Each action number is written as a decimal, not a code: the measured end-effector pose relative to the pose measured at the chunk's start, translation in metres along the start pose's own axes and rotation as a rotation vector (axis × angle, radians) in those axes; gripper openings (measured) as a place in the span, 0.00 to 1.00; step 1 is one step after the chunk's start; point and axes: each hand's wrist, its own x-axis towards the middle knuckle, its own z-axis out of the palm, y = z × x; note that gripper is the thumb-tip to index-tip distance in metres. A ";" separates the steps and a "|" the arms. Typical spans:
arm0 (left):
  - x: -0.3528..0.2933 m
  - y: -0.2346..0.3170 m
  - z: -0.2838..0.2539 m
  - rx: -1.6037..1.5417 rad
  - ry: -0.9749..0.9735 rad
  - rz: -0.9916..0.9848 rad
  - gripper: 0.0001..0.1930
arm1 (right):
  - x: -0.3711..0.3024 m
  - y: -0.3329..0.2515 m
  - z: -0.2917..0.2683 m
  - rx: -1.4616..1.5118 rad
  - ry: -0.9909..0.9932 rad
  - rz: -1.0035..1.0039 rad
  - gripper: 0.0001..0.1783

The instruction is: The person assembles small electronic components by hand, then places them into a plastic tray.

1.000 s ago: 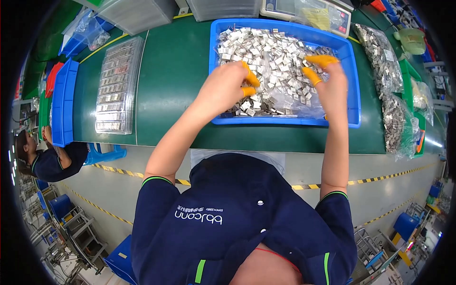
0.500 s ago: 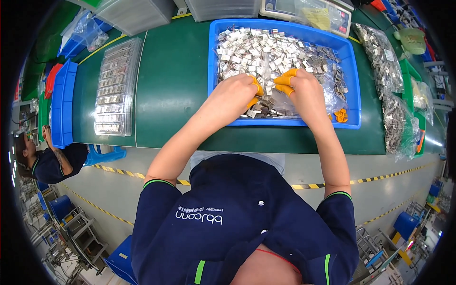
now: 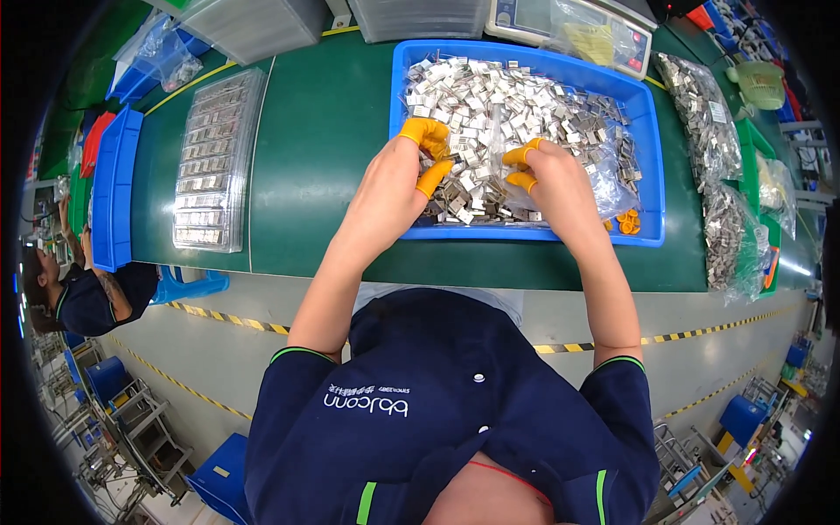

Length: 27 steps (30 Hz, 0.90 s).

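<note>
A wide blue tray [image 3: 529, 233] on the table holds a heap of small silvery metal parts [image 3: 472, 96] with thin legs. My left hand [image 3: 389, 188], wearing orange finger cots, reaches over its left side. The thumb and fingers there are bent and apart, just above the parts, with nothing visibly held. Over the middle of the heap is my right hand [image 3: 560, 184], also in orange finger cots. A gap shows between its curved thumb and forefinger, and I see no part gripped there. Clear plastic film [image 3: 612, 179] lies beside this hand. Several loose orange finger cots [image 3: 628, 220] sit in the tray's near right corner.
On the left lie a clear blister tray [image 3: 210, 166] of parts and an empty blue bin [image 3: 114, 188]. Behind the blue tray stand a scale [image 3: 516, 19] and grey plastic boxes [image 3: 420, 19]. Bagged parts [image 3: 700, 114] line the right. A person [image 3: 83, 289] sits far left.
My left hand has moved left, away from the right hand, and its fingers have spread. The right hand has shifted slightly toward me. The person at far left has raised an arm.
</note>
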 end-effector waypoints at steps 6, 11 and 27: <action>0.000 -0.005 -0.002 -0.024 -0.036 0.146 0.19 | -0.001 -0.004 -0.004 0.205 0.234 -0.009 0.07; 0.001 0.006 0.002 -0.273 -0.057 -0.097 0.20 | 0.000 -0.027 -0.004 0.781 0.267 -0.205 0.10; -0.001 0.009 0.000 -1.008 0.045 -0.310 0.10 | -0.005 -0.043 0.003 1.550 0.175 0.298 0.11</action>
